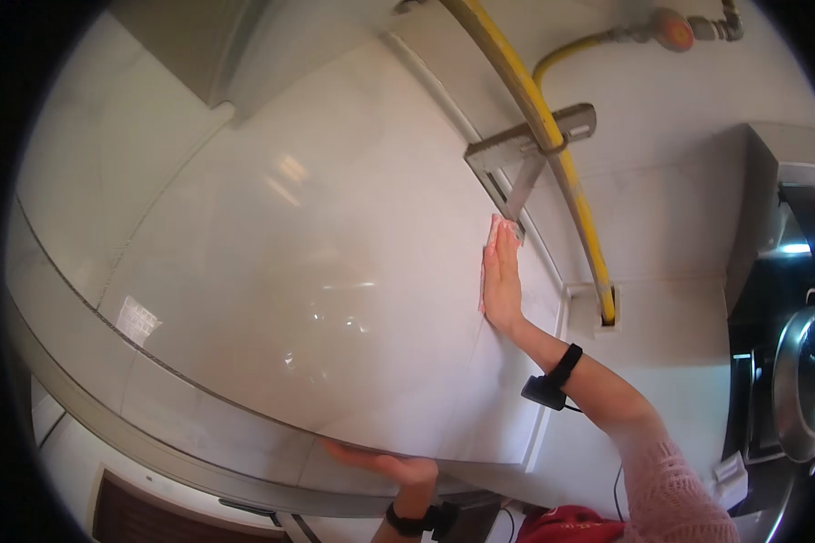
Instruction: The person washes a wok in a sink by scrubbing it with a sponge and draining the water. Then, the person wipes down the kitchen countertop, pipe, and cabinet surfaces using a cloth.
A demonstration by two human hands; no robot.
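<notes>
My right hand (503,276) lies nearly flat against a glossy white tiled surface (353,199). A pink cloth (484,282) is held under its palm and fingers, showing along the hand's edge and at the fingertips. The fingertips are close to a metal bracket (522,185). My left hand (385,466) is lower down, at the dark-lined edge of the same surface. Its fingers are stretched out, and nothing shows in it; the edge partly hides them. Black bands with small devices are on both wrists, and a pink knitted sleeve (670,493) covers the right arm.
A yellow hose (552,136) runs past the bracket into a wall opening. A valve with a red knob (672,30) is at the top right. On the right, a lidded pan (808,385) stands on a dark stove below a range hood (779,167). Red fabric (566,525) shows at the bottom.
</notes>
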